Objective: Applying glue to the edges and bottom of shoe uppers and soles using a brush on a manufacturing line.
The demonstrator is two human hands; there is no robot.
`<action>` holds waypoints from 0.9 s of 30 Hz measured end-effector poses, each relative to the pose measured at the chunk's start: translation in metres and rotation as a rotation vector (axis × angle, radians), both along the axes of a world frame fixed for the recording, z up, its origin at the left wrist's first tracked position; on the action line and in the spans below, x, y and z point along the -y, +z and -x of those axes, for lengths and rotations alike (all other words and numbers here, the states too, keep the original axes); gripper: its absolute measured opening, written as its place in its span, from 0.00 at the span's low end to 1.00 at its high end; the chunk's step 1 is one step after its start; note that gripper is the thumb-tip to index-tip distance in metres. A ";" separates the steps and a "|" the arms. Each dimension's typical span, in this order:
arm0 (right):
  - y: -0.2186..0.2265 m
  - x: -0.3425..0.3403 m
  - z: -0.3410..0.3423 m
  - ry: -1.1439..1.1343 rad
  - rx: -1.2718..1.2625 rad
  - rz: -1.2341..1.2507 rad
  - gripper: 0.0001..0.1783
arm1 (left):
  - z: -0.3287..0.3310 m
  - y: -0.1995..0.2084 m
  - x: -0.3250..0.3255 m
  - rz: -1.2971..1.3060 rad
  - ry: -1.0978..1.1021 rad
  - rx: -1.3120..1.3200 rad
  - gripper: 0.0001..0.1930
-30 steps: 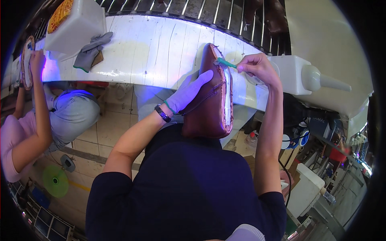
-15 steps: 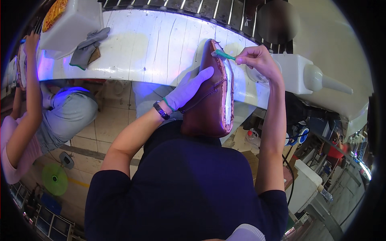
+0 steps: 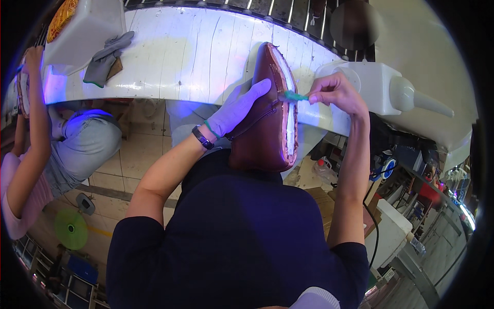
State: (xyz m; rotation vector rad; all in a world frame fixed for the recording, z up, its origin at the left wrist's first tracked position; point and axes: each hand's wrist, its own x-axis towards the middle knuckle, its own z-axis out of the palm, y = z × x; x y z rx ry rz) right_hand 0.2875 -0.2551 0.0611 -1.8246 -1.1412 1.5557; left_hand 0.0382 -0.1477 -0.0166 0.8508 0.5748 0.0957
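Note:
A brown leather boot [image 3: 260, 136] is tilted on its side at the table's near edge, toe pointing away. Its underside, with a pale middle and a rough leather rim, faces right. My left hand [image 3: 237, 109], in a light glove, is closed round the boot's upper, thumb and fingers pressed to the leather. Bare fingers of my right hand [image 3: 335, 93] pinch a small green brush [image 3: 295, 96]. The brush head lies across the boot's underside at about mid-length, near the rim, and is slightly blurred.
A white worktable [image 3: 170, 56] spans the front, with a roller conveyor [image 3: 257, 9] behind it. Grey gloves [image 3: 107, 57] lie at left by a white container [image 3: 87, 38]. A white bottle-shaped container [image 3: 368, 85] stands right of my hand. Another person's arm [image 3: 38, 123] works at far left.
My right hand has drawn the brush from near the toe toward me, to about the middle of the boot's underside. My left hand keeps its hold; the view has shifted slightly.

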 end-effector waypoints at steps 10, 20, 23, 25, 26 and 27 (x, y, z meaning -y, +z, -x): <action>0.003 0.037 0.028 -0.252 0.148 -0.166 0.05 | -0.006 0.002 0.002 0.056 0.049 0.039 0.25; 0.053 0.065 0.049 0.022 -0.025 -0.290 0.08 | -0.013 0.024 -0.006 -0.096 0.072 0.007 0.29; 0.051 0.061 0.049 -0.120 0.144 -0.363 0.07 | -0.016 0.024 -0.008 -0.094 0.022 0.026 0.26; 0.045 0.051 0.043 -0.279 0.292 -0.346 0.06 | -0.019 0.024 -0.009 -0.093 0.000 0.055 0.24; 0.043 0.049 0.042 -0.308 0.287 -0.373 0.06 | -0.020 0.025 -0.009 -0.086 0.002 0.073 0.23; 0.042 0.045 0.041 -0.332 0.281 -0.402 0.06 | -0.021 0.026 -0.009 -0.080 0.009 0.091 0.23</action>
